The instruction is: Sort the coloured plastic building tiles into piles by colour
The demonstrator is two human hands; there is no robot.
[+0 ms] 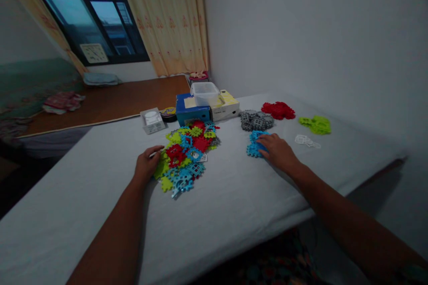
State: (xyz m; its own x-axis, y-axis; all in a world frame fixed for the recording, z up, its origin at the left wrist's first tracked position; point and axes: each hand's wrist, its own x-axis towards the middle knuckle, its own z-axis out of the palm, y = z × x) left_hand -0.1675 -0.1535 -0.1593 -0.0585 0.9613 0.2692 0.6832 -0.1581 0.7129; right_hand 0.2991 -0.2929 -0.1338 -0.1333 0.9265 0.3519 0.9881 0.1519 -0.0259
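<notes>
A mixed heap of flat, notched plastic building pieces (177, 156) in blue, red, yellow-green and some grey lies on the white sheet. My left hand (147, 163) rests at the heap's left edge, its fingers loosely curved with a gap between thumb and forefinger and nothing seen in them. To the right, my right hand (277, 150) reaches over a small group of blue building pieces (253, 149). Its thumb and fingers are around a blue piece there; the fingertips partly hide it.
Separate piles of grey pieces (256, 120), red pieces (278, 110), yellow-green pieces (316, 124) and white pieces (306, 141) lie at right. Behind the heap stand a blue box (192, 115), a yellow-white box (225, 109), a clear container (204, 93), a white box (152, 122) and a round tin (169, 115).
</notes>
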